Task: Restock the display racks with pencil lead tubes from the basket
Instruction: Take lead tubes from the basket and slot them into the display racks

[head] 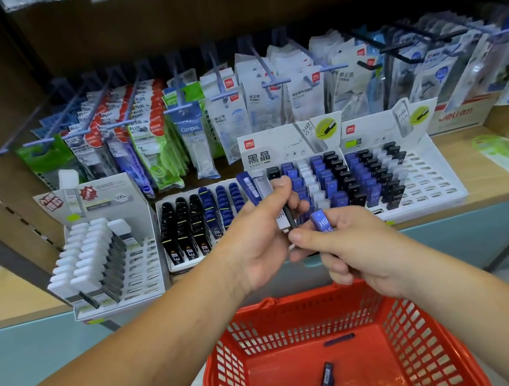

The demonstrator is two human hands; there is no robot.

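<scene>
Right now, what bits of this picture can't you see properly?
All in the head view:
- Tubes in the left hand: their lower ends hide behind its fingers, so no sure count.
- Blue tube in the right hand: fingers cover its bottom.
- Red basket: the bottom edge cuts off its near side, and one dark tube inside.
- Hanging packs: small print too blurred to read.

Bare left forearm (131, 352), bare right forearm (484, 306), uncovered right to the frame's edge. And the left hand (254, 243) and right hand (359, 249) are bare too, fingernails short and plain.
</scene>
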